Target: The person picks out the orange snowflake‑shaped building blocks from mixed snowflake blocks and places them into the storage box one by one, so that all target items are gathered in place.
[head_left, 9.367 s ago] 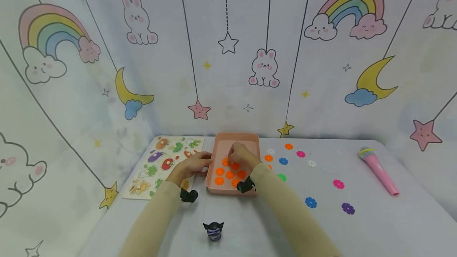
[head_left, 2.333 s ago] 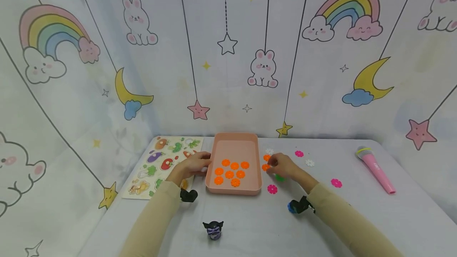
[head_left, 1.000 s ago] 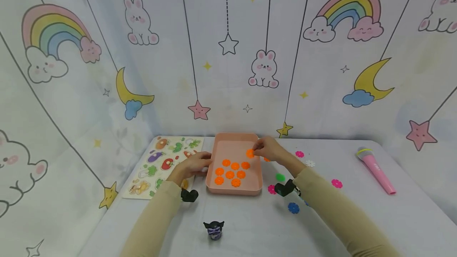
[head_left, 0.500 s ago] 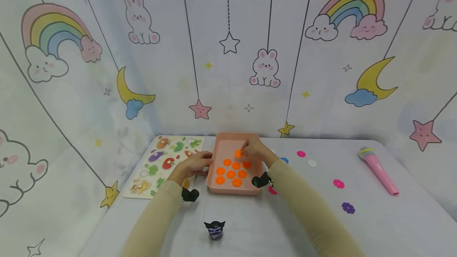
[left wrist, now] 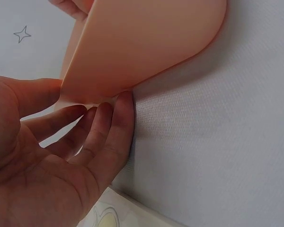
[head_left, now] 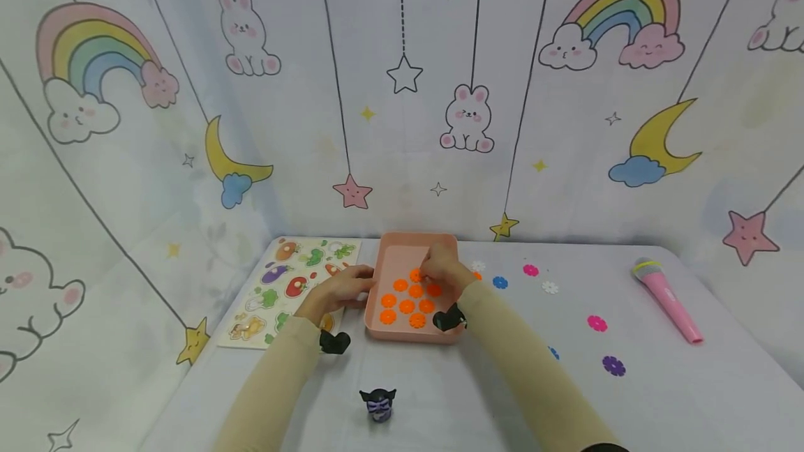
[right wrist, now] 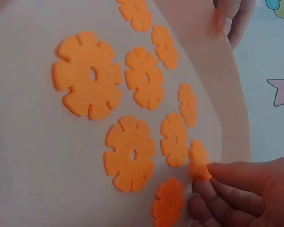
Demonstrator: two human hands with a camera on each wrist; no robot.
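A pink tray (head_left: 402, 248) holds several orange notched snowflake discs (right wrist: 88, 75) lying flat in rows. My right hand (head_left: 442, 267) reaches into the tray's right half. In the right wrist view, thumb and forefinger of the right hand (right wrist: 241, 189) pinch one orange disc (right wrist: 199, 157) at the far end of a row, close over the tray floor. My left hand (head_left: 342, 289) holds the tray's left side. In the left wrist view, the left thumb (left wrist: 40, 94) lies at the rim while the other fingers (left wrist: 123, 118) are bent against the lower outside wall.
Left of the tray lies a vegetable puzzle board (head_left: 266, 296), partly under the left wrist. Loose discs in blue (head_left: 500, 282), pink (head_left: 597, 323), white and purple (head_left: 613, 366) are scattered at right. A pink toy microphone (head_left: 667, 300) and a small black-and-purple figurine (head_left: 379, 405) stand farther out.
My right hand left the tray, picked up an orange disc from the table on the right, and brought it leftward and down into the tray. The left hand stayed at the tray.
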